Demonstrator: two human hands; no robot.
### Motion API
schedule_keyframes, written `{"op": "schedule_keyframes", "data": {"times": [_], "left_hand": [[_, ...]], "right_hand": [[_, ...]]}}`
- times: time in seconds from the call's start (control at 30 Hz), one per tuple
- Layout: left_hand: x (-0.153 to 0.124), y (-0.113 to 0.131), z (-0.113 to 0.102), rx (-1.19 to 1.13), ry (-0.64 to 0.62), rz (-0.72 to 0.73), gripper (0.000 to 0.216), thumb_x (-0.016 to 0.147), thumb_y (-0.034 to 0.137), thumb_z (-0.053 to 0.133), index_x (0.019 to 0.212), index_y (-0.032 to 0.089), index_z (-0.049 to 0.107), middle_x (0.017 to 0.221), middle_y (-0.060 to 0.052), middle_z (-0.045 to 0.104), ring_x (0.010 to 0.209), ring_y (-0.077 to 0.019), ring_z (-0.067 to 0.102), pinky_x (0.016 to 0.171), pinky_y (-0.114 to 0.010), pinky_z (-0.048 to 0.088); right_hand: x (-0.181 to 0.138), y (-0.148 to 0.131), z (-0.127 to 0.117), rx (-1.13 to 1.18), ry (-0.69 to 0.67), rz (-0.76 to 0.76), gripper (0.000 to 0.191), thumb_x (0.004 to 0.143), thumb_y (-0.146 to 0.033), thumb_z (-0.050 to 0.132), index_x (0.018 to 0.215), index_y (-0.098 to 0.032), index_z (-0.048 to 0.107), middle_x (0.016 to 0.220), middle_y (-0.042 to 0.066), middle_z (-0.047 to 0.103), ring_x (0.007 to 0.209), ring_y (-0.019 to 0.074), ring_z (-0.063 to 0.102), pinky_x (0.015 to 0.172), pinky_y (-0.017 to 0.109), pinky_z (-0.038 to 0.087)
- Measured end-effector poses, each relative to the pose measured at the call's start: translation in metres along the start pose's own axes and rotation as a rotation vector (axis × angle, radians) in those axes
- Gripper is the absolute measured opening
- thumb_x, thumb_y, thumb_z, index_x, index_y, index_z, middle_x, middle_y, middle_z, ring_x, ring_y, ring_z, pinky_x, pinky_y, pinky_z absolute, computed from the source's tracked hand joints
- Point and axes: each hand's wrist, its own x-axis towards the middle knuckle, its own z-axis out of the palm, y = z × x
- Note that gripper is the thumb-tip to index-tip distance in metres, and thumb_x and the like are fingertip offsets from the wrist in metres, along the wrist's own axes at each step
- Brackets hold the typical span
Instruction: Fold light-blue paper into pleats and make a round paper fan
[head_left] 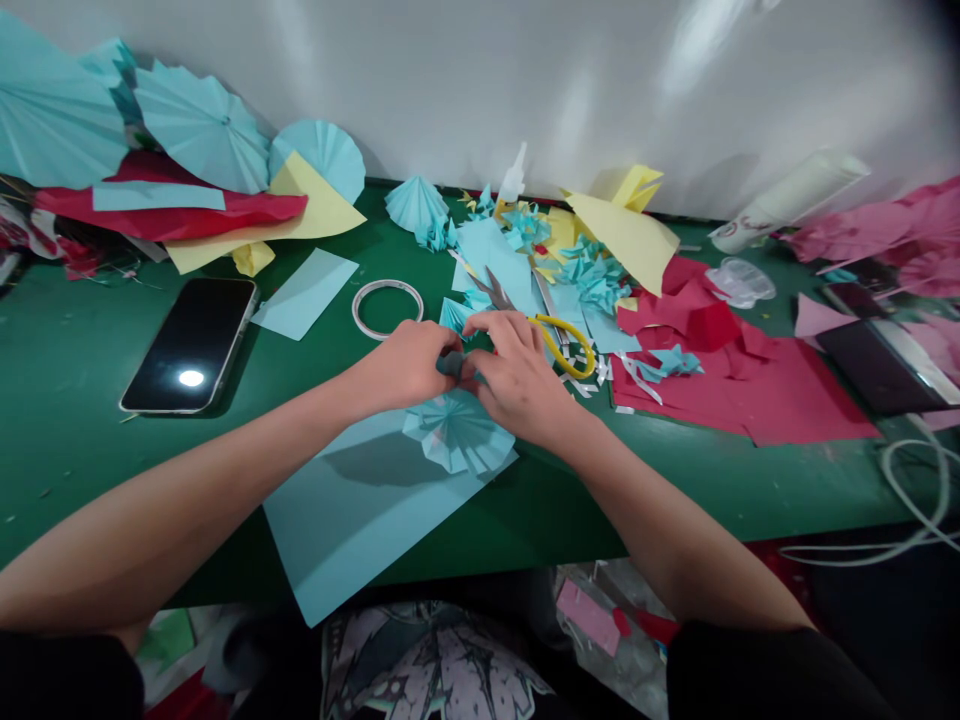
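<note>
A white wall (480, 80) stands behind a green surface (75, 440) that is strewn with cut and folded paper. We look down on two bare forearms that meet near the middle. The left hand (409, 365) and the right hand (517, 375) are drawn together, fingertips touching. Both are closed in a pinch on the upper part of a pleated blue fan (457, 435). The fan spreads out below the knuckles, over the far corner of a large blue sheet (360, 510). That sheet lies slanted and hangs over the near edge of the surface.

Just behind the right hand lie scissors (566, 345) with yellow handles, among white paper slivers and blue scraps. Beyond the left hand, a little apart from it, we see a white tape ring (388, 308) lying flat. A small blue sheet (304, 292) lies to its left. Further left a phone (187, 345) lies face up, its dark screen catching a spot of light.

At the far left, open blue paper umbrellas (202, 125) rest above red and yellow sheets. A glue bottle (514, 175) stands upright near the wall, beside a folded yellow paper (622, 235). Red paper (750, 385) covers the surface to the right of the scissors. Past it lie a white roll (787, 200), pink paper (885, 235) and a dark tablet (877, 365). A white cable (919, 500) loops at the right edge.
</note>
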Motion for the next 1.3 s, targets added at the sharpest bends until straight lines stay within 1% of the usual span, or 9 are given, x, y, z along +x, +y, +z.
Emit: {"op": "schedule_keyframes", "data": {"times": [0.4,0.53,0.63,0.7,0.8,0.9,1.03,1.2,1.3], "left_hand": [[0.001,-0.001,-0.001,0.000,0.013,-0.011,0.025,0.070,0.036,0.055,0.082,0.016,0.063,0.076,-0.005,0.064,0.068,-0.0186,0.057,0.054,-0.025,0.034],[0.001,-0.002,-0.001,0.007,0.014,0.001,0.032,0.072,0.043,0.055,0.087,0.015,0.063,0.080,-0.006,0.065,0.071,-0.0204,0.059,0.057,-0.026,0.036],[0.000,-0.001,0.000,0.024,-0.006,0.027,0.036,0.073,0.045,0.054,0.090,0.015,0.062,0.084,-0.006,0.066,0.075,-0.0220,0.060,0.059,-0.027,0.037],[-0.001,0.001,-0.002,0.004,-0.012,0.041,0.031,0.074,0.040,0.055,0.091,0.016,0.061,0.084,-0.005,0.066,0.076,-0.0213,0.060,0.059,-0.026,0.037],[-0.004,0.005,-0.005,-0.054,-0.016,0.028,0.025,0.073,0.033,0.055,0.091,0.016,0.059,0.080,-0.003,0.065,0.072,-0.0184,0.059,0.057,-0.024,0.037],[-0.007,0.008,-0.009,-0.073,-0.026,0.015,0.025,0.074,0.029,0.053,0.095,0.016,0.056,0.082,-0.003,0.065,0.067,-0.0159,0.058,0.055,-0.023,0.036],[-0.010,0.009,-0.011,-0.104,-0.030,0.025,0.025,0.075,0.029,0.052,0.097,0.018,0.053,0.086,-0.004,0.063,0.065,-0.0146,0.057,0.051,-0.022,0.035],[-0.011,0.010,-0.011,-0.044,-0.036,0.068,0.010,0.076,0.028,0.050,0.078,0.019,0.051,0.067,-0.001,0.056,0.054,-0.0126,0.050,0.046,-0.023,0.029],[-0.009,0.008,-0.008,-0.006,-0.004,0.096,0.010,0.077,0.025,0.047,0.070,0.019,0.047,0.060,0.000,0.052,0.052,-0.0128,0.048,0.046,-0.024,0.027]], "right_hand": [[-0.001,-0.009,0.001,-0.031,0.085,0.140,0.022,0.079,-0.010,0.047,0.062,-0.019,0.057,0.102,0.006,0.055,0.099,0.0242,0.044,0.080,0.041,0.030],[-0.001,-0.008,0.003,-0.019,0.127,0.185,0.010,0.081,-0.016,0.050,0.083,-0.021,0.059,0.105,0.008,0.054,0.099,0.0250,0.045,0.080,0.041,0.031],[0.000,-0.001,0.005,0.066,0.098,0.228,0.023,0.078,-0.025,0.058,0.100,-0.020,0.056,0.112,0.011,0.051,0.104,0.0277,0.044,0.081,0.042,0.035],[0.001,0.004,0.007,0.177,0.031,0.233,0.023,0.075,-0.029,0.062,0.095,-0.019,0.059,0.114,0.011,0.050,0.107,0.0288,0.044,0.082,0.043,0.037],[0.003,0.010,0.007,0.369,-0.062,0.218,0.015,0.069,-0.029,0.068,0.076,-0.017,0.062,0.107,0.010,0.054,0.101,0.0257,0.051,0.082,0.041,0.041],[0.006,0.012,0.003,0.485,-0.080,0.197,0.012,0.067,-0.025,0.069,0.066,-0.015,0.061,0.098,0.009,0.057,0.092,0.0213,0.056,0.080,0.038,0.044],[0.008,0.011,-0.001,0.543,-0.058,0.211,0.012,0.068,-0.027,0.067,0.065,-0.017,0.061,0.094,0.007,0.058,0.087,0.0197,0.058,0.078,0.036,0.045],[0.008,0.010,-0.002,0.563,-0.063,0.244,0.005,0.065,-0.021,0.067,0.068,-0.017,0.064,0.094,0.007,0.060,0.087,0.0199,0.059,0.077,0.035,0.045],[0.009,0.009,-0.002,0.580,-0.032,0.276,0.008,0.066,-0.023,0.067,0.067,-0.016,0.063,0.093,0.008,0.061,0.086,0.0203,0.060,0.076,0.035,0.046]]}}
